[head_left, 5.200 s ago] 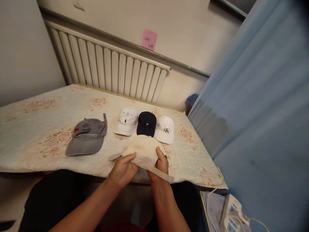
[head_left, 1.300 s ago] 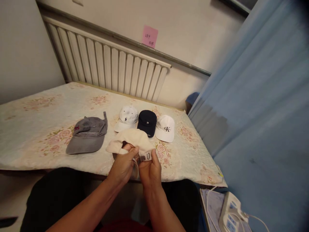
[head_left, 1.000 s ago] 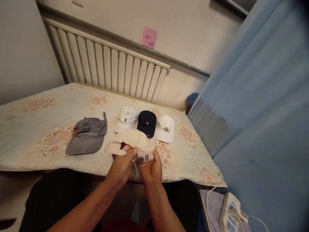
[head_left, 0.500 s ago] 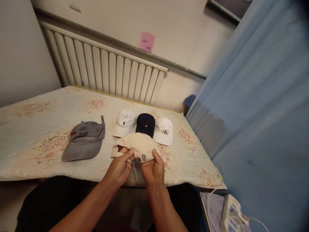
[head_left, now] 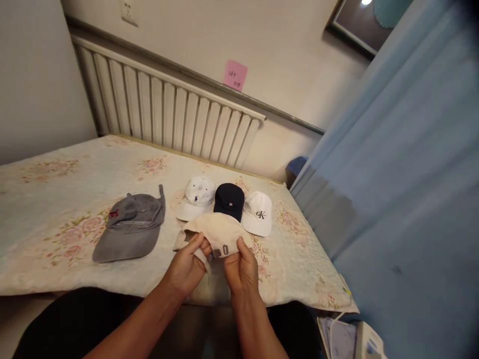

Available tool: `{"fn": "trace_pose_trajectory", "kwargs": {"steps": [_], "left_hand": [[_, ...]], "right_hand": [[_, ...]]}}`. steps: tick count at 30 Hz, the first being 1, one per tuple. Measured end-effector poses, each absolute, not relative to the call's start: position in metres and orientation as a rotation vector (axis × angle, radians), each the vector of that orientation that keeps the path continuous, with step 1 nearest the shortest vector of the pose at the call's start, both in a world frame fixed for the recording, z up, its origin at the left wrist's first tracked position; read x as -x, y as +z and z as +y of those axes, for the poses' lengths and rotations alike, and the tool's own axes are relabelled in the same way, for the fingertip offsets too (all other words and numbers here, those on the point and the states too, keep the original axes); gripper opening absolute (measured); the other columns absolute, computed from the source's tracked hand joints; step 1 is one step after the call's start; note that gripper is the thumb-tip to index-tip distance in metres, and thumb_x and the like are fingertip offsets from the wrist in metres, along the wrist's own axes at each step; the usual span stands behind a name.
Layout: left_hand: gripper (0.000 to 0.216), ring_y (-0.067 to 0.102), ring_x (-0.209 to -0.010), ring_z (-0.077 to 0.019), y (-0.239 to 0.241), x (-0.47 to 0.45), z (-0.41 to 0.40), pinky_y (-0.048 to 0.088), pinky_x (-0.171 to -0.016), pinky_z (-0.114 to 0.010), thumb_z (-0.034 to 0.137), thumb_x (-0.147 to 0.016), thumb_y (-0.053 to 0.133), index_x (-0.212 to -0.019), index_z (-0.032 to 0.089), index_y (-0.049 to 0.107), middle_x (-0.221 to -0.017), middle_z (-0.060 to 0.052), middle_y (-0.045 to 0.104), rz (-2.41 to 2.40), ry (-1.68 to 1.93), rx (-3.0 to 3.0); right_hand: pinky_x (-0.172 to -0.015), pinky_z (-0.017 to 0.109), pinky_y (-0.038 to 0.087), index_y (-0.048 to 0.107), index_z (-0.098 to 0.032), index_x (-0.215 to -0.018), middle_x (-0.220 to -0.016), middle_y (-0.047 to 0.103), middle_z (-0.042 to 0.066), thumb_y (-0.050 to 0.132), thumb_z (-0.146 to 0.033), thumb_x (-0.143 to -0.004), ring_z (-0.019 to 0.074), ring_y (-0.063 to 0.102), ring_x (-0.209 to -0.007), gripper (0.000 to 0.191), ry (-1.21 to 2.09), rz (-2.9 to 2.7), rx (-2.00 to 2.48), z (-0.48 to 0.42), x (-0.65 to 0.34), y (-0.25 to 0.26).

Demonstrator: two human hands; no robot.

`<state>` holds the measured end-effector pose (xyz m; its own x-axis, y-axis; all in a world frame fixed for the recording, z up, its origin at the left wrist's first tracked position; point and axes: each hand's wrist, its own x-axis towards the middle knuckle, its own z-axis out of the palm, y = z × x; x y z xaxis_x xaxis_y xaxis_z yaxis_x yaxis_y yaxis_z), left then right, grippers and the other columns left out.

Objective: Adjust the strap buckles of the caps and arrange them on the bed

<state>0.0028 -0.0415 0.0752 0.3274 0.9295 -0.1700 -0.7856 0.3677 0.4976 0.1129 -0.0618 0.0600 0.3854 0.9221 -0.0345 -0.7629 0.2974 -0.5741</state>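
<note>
Between my two hands is a beige baseball cap point(head_left: 220, 230), its back strap side with a metal buckle facing me. My left hand point(head_left: 190, 267) pinches the cap's strap near the back opening. On the other side of the buckle, my right hand point(head_left: 242, 264) grips the cap's edge, thumb on top. Just beyond lie a white cap with a small dark logo point(head_left: 199, 192), a navy cap point(head_left: 229, 197) and a white cap with black letters point(head_left: 258, 212), side by side. A grey cap point(head_left: 132, 224) with a red mark rests to the left.
The caps lie on a bed with a floral cover point(head_left: 48, 209). Behind it are a white radiator point(head_left: 168, 104) and a pink note point(head_left: 235, 75) on the wall. A blue curtain point(head_left: 392, 174) hangs at right, with a power strip point(head_left: 368, 341) low beside it.
My left fingers have shifted slightly on the cap's strap, and its dangling end lies differently. The whole scene sits a little lower in view as the camera tilts up. The other caps stay put.
</note>
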Motion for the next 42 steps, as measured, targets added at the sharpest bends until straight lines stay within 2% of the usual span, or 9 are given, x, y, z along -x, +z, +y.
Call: {"fn": "trace_pose_trajectory", "kwargs": {"steps": [3,7,13,18,21,30,37,42], "left_hand": [[0.013,0.064,-0.067,-0.0117,0.074,-0.002,-0.04,0.053,-0.067,-0.022,0.014,-0.087,0.053,-0.089,0.015,0.065,-0.074,-0.003,0.067,0.459,1.115,-0.32],[0.012,0.064,-0.069,-0.0112,0.073,-0.003,-0.042,0.053,-0.071,-0.022,0.01,-0.082,0.058,-0.089,0.016,0.066,-0.079,-0.002,0.068,0.429,1.098,-0.341],[0.013,0.061,-0.066,-0.0088,0.075,-0.005,-0.049,0.05,-0.066,-0.018,0.012,-0.079,0.064,-0.091,0.017,0.068,-0.081,-0.001,0.069,0.437,1.109,-0.424],[0.021,0.065,-0.081,-0.0122,0.074,-0.012,-0.055,0.051,-0.074,-0.02,0.011,-0.078,0.066,-0.098,0.016,0.066,-0.096,-0.004,0.071,0.486,1.147,-0.485],[0.023,0.067,-0.085,-0.0154,0.073,-0.017,-0.059,0.052,-0.077,-0.024,0.011,-0.076,0.067,-0.099,0.016,0.064,-0.096,-0.005,0.072,0.501,1.144,-0.492],[0.024,0.068,-0.086,-0.0174,0.074,-0.024,-0.071,0.054,-0.078,-0.027,0.012,-0.076,0.067,-0.099,0.016,0.064,-0.097,-0.006,0.072,0.517,1.119,-0.502],[0.027,0.068,-0.09,-0.02,0.074,-0.026,-0.078,0.052,-0.08,-0.028,0.013,-0.072,0.071,-0.099,0.015,0.067,-0.097,-0.007,0.073,0.525,1.087,-0.484],[0.028,0.067,-0.093,-0.0202,0.073,-0.026,-0.082,0.051,-0.083,-0.029,0.013,-0.074,0.069,-0.103,0.015,0.066,-0.104,-0.008,0.072,0.526,1.071,-0.503]], "right_hand": [[-0.109,0.044,0.035,0.052,-0.011,-0.126,-0.116,0.068,0.012,0.063,-0.02,-0.08,0.0202,0.064,-0.108,0.048,1.129,-0.357,0.579,-0.06,-0.113,0.058],[-0.109,0.046,0.035,0.052,-0.011,-0.126,-0.115,0.069,0.012,0.063,-0.021,-0.081,0.0211,0.065,-0.106,0.047,1.122,-0.368,0.572,-0.06,-0.116,0.057],[-0.108,0.046,0.036,0.053,-0.01,-0.125,-0.113,0.069,0.013,0.063,-0.022,-0.082,0.0212,0.065,-0.105,0.046,1.135,-0.384,0.564,-0.064,-0.116,0.058],[-0.107,0.046,0.038,0.056,-0.01,-0.122,-0.11,0.071,0.012,0.062,-0.021,-0.081,0.0217,0.066,-0.103,0.043,1.152,-0.373,0.548,-0.071,-0.115,0.059],[-0.106,0.045,0.039,0.059,-0.009,-0.118,-0.107,0.072,0.012,0.063,-0.021,-0.081,0.0218,0.067,-0.102,0.039,1.165,-0.36,0.547,-0.077,-0.117,0.061],[-0.106,0.044,0.039,0.062,-0.012,-0.117,-0.106,0.072,0.011,0.06,-0.03,-0.083,0.0225,0.065,-0.105,0.039,1.218,-0.339,0.547,-0.089,-0.124,0.061],[-0.104,0.044,0.04,0.061,-0.016,-0.119,-0.112,0.07,0.01,0.052,-0.047,-0.087,0.0224,0.064,-0.108,0.046,1.247,-0.272,0.499,-0.092,-0.129,0.062],[-0.103,0.044,0.042,0.064,-0.016,-0.114,-0.107,0.072,0.009,0.051,-0.047,-0.086,0.0229,0.066,-0.104,0.044,1.267,-0.24,0.532,-0.093,-0.132,0.06]]}}
